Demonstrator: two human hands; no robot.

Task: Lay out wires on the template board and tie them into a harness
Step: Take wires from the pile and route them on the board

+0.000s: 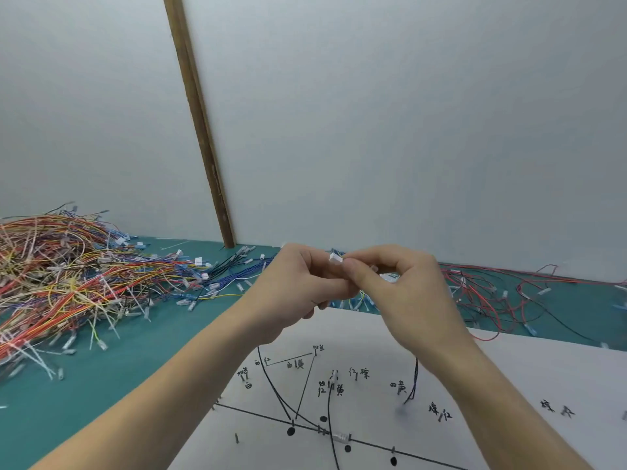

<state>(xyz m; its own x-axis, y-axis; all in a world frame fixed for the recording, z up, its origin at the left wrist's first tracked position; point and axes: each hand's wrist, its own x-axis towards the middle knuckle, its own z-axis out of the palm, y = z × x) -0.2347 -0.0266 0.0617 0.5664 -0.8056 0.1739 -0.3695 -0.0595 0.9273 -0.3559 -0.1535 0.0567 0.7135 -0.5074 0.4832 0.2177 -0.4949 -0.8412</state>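
Observation:
Both my hands are raised together above the white template board. My left hand and my right hand pinch a small white connector between their fingertips. Thin black wires hang from the hands: one drops below my right wrist, another curves down from my left hand onto the board. The board carries drawn black lines, handwritten labels, short pegs and black dots. A white cable tie head sits on the main line where black wires meet.
A big tangled heap of coloured wire harnesses covers the green mat at the left. Loose red and black wires lie at the back right. Blue and black wires with connectors lie behind my hands. A wooden strip leans against the wall.

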